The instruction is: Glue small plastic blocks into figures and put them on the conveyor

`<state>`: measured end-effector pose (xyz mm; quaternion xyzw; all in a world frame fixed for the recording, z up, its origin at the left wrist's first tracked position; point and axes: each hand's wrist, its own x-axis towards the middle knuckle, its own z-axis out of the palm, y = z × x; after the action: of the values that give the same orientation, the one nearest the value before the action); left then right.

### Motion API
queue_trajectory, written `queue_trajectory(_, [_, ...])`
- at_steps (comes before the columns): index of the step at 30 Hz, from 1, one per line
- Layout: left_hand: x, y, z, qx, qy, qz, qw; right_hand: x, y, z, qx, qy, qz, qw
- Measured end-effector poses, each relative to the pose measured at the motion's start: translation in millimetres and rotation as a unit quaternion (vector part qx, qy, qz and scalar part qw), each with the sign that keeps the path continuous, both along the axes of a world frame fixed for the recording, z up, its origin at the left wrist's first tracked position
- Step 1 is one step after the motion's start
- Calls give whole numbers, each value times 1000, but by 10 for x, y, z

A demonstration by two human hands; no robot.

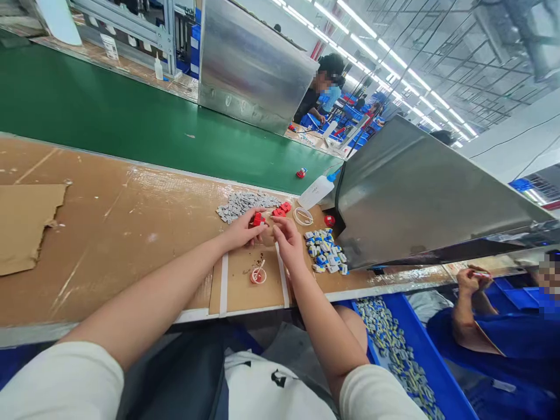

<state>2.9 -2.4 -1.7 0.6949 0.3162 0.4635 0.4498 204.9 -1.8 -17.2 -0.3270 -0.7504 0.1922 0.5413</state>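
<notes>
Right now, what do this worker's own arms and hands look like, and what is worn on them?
Both hands are bare. The left hand and right hand wear no gloves, and no ring, watch or bracelet shows. The forearms are uncovered up to short, loose off-white sleeves, one on each upper arm. No markings or straps are visible.
</notes>
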Motion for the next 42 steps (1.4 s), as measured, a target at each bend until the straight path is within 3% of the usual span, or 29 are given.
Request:
queue_trajectory(2, [-1,28,15,1,-33,8,999,91,-49,-51,18,-30,4,999])
queue_trajectory(8, [7,63,47,71,-41,27,996,115,-216,-174,-6,-182,154,971])
queue_trajectory(12, [17,37,70,25,-53,32,998,31,-243,-161,61,-228,175,956])
queue_trajectory(16, [29,24,94,-43,-97,10,994,34,-236,-143,113,-218,198,949])
queue_trajectory(22, [10,115,16,105,-12,38,994,115,-194,-157,122,-153,213,957])
queue_trajectory(27, [8,130,-2,51,-5,10,999,110,-195,-137,132,-119,246,953])
queue_trajectory(33, [-11,120,3,58,30,25,998,93,-216,-124,105,-115,310,938])
queue_trajectory(42, [1,127,-17,33,0,21,999,84,-202,-119,59,-112,331,935])
